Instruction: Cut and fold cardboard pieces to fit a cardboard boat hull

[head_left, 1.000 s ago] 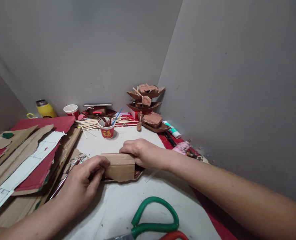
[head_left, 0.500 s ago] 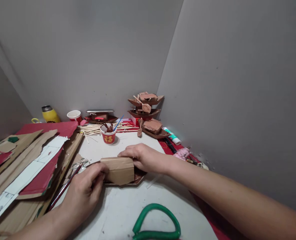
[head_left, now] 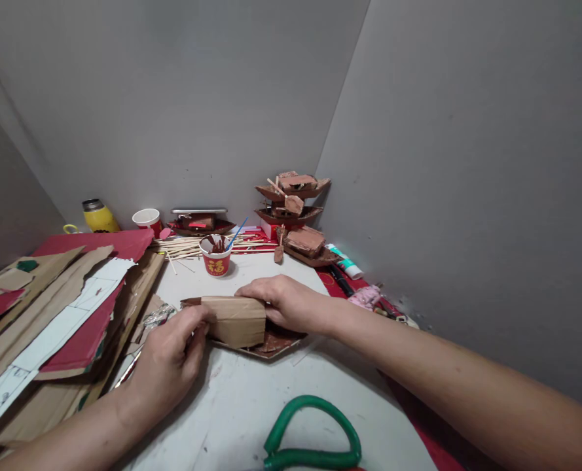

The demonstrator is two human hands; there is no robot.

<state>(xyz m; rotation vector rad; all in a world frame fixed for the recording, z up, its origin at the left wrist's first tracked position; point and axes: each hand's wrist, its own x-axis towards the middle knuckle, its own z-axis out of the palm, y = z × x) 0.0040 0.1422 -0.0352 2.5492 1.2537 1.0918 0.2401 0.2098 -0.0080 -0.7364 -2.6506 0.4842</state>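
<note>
A bent piece of tan cardboard (head_left: 236, 322) stands like a cabin roof over a brown-painted cardboard boat hull (head_left: 281, 340) on the white work surface. My left hand (head_left: 175, 343) pinches the cardboard's left end between thumb and fingers. At its upper right end, my right hand (head_left: 283, 302) grips the same piece, fingers over the top edge. The hull's pointed left tip shows behind my left hand, and its brown right end extends past the cardboard. Parts of both ends are covered by my fingers.
A red paper cup (head_left: 216, 256) with brown paint and a blue-handled brush stands behind. Finished model boats (head_left: 304, 242) are stacked at the back right. Cardboard sheets (head_left: 82, 307) pile on the left. A green scissor handle (head_left: 313, 432) lies in front. Thin sticks (head_left: 180, 246) lie at the back.
The hull has shifted right under the cardboard and turned slightly, so more of its right end shows. Both hands keep their hold on the cardboard. The view has tilted a little.
</note>
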